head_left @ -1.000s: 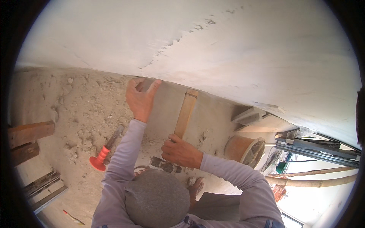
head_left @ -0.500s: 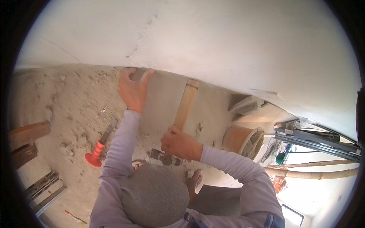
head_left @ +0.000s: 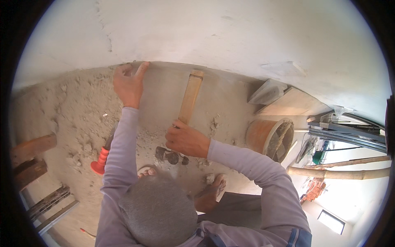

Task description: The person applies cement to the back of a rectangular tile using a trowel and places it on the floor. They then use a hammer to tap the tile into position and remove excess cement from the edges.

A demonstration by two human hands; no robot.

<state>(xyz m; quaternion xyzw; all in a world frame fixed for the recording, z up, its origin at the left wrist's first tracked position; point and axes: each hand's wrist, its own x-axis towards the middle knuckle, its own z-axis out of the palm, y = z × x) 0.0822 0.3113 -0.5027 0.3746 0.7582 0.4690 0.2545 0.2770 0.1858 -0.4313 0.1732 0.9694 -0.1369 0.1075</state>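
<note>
My left hand reaches to the foot of a pale wall. Its thumb and fingers are spread, with the tips touching the wall's lower edge. My right hand is closed round a hammer with a flat wooden handle, close to its dark metal head. The handle's free end, with a dark band, points at the wall. Beside my left forearm lies a chisel with a red grip and hand guard, its blade partly hidden by the sleeve.
Dusty rubble covers the ground on the left, with wooden pieces at the far left. An orange bucket stands to the right. Boards lean on the wall behind it. Metal bars and a bamboo pole lie farther right.
The view has shifted, and both hands now appear higher and farther left. My right hand keeps hold of the hammer. My left hand stays at the wall's foot with its fingers spread.
</note>
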